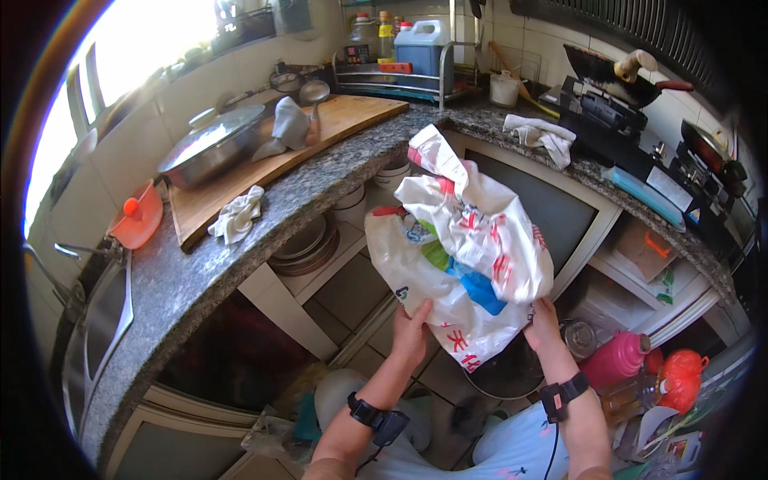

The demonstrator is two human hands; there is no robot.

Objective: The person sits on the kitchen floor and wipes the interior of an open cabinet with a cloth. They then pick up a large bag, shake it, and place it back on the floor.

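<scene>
A large white plastic bag (432,282) with red printed writing hangs in front of me, above the floor and before the open lower cabinet. My left hand (413,330) grips its lower left side, thumb on the near face. On the bag's right edge my right hand (543,324) is closed, its fingertips partly hidden. A crumpled second layer of white plastic (504,240) bulges at the top, and blue and green patches show between the folds. What the bag holds inside cannot be told. Below it, partly covered, a dark round pan (510,372) rests on the tiled floor.
Stacked plates (306,249) and bowls stand on the cabinet shelf. The granite counter (288,210) curves above, bearing a cutting board (354,117), a lidded steel pan (213,144) and a gas stove (606,120). A pink thermos (615,360) and bottles crowd the floor at right.
</scene>
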